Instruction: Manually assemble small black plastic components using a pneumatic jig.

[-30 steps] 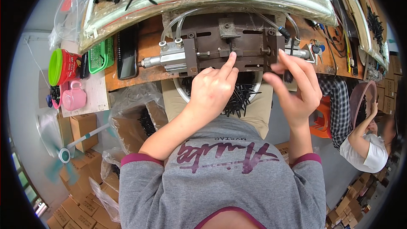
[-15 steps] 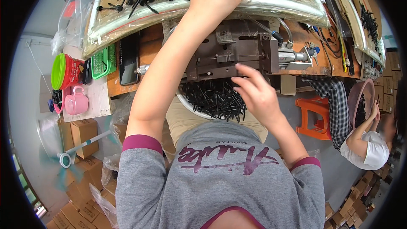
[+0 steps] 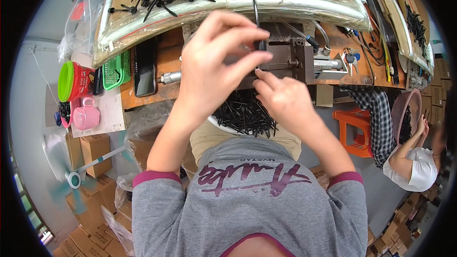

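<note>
Above the dark metal fixture (image 3: 303, 64), my left hand (image 3: 209, 64) pinches a black plastic part with a long thin stem (image 3: 255, 12) between thumb and fingers. The stem points up and away from me. Just below, my right hand (image 3: 288, 99) has its fingers drawn together near the part's lower end, at the front of the fixture. Whatever those fingertips hold is too small to make out. The left hand hides much of the fixture. A pile of similar black parts (image 3: 245, 114) lies in a pale basin on my lap.
A plastic-wrapped tray (image 3: 228, 4) with many black stemmed parts spans the bench's far side. A metal cylinder (image 3: 328, 64) sits right of the fixture, near keys. Leftward are a phone (image 3: 144, 69), green basket (image 3: 115, 71) and pink mug (image 3: 86, 114). A co-worker sits at right beside an orange stool (image 3: 353, 131).
My left hand has come back from the far tray to the fixture, now with a black stemmed part. My right hand has shifted slightly left and its fingers have closed together.
</note>
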### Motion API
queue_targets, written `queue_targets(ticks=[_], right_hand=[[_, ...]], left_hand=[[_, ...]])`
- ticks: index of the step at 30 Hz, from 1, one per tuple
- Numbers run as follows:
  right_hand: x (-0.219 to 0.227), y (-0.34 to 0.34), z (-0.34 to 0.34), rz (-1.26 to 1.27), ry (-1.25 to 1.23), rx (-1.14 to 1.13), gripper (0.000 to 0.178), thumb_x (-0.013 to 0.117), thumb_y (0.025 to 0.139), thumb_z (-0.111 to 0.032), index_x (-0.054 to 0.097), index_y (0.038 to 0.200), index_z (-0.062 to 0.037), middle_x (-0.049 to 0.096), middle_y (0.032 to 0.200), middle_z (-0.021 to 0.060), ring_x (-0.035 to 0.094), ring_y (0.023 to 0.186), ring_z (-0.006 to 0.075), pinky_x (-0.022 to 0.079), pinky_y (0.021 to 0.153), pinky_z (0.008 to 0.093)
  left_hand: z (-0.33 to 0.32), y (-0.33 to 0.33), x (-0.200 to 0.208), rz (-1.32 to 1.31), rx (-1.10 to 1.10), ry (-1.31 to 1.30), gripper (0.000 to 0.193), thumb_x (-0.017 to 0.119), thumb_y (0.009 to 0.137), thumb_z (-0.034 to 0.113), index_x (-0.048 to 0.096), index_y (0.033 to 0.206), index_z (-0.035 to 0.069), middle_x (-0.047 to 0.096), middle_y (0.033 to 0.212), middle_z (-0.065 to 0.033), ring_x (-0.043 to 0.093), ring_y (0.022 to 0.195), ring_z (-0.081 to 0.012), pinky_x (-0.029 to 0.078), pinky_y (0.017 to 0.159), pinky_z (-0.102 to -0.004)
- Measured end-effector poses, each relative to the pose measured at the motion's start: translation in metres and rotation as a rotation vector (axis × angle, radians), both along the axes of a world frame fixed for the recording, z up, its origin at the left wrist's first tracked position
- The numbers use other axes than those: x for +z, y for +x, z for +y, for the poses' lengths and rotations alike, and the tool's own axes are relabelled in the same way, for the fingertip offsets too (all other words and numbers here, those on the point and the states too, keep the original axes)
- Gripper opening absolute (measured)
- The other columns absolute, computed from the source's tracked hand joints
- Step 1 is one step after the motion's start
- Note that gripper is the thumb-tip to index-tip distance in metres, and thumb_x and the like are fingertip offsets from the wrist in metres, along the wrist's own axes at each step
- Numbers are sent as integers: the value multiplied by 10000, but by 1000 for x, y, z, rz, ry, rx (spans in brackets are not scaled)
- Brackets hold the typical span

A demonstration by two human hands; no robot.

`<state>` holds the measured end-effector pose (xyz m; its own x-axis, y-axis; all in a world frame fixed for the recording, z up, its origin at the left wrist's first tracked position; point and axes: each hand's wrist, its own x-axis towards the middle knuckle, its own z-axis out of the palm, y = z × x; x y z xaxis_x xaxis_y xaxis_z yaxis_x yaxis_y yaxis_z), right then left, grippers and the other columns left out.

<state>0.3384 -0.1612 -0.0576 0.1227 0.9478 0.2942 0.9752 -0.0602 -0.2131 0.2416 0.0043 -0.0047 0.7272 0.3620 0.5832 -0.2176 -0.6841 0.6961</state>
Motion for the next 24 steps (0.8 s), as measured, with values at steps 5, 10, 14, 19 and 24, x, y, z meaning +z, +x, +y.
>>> queue_targets(ticks=[5,10,14,19,24], right_hand=[[51,76,30,-63,335,-129,194,729,798,-127,665,978,-97,689,923,78,700,785,310,568,675,419],[93,149,73,-554,91,-274,134,657,828,2,675,959,-20,607,1045,128,653,969,271,555,801,363],[92,171,106,-547,-31,-171,141,647,800,-19,691,934,-21,590,1070,149,644,1005,303,548,817,392],[90,166,122,-443,-191,-116,174,638,776,-19,704,937,-13,648,1008,165,678,953,332,562,809,417],[90,167,121,-315,-26,-97,216,681,767,-50,711,976,-4,682,995,167,676,958,344,553,838,432]], left_hand=[[-26,-42,-32,145,30,108,309,817,751,7,739,1050,3,634,1309,-141,721,912,-195,612,746,-314],[-49,-48,-74,222,101,330,270,804,746,50,707,995,15,646,1328,-144,722,870,-240,592,756,-327],[-57,-42,-93,264,143,420,254,792,752,73,703,986,33,639,1352,-128,722,832,-228,581,740,-322],[-54,-30,-97,308,169,468,249,796,747,105,701,971,52,633,1365,-124,712,752,-224,562,690,-315],[-51,-30,-94,343,154,452,241,802,747,129,698,956,68,631,1369,-115,703,689,-224,552,645,-317]])
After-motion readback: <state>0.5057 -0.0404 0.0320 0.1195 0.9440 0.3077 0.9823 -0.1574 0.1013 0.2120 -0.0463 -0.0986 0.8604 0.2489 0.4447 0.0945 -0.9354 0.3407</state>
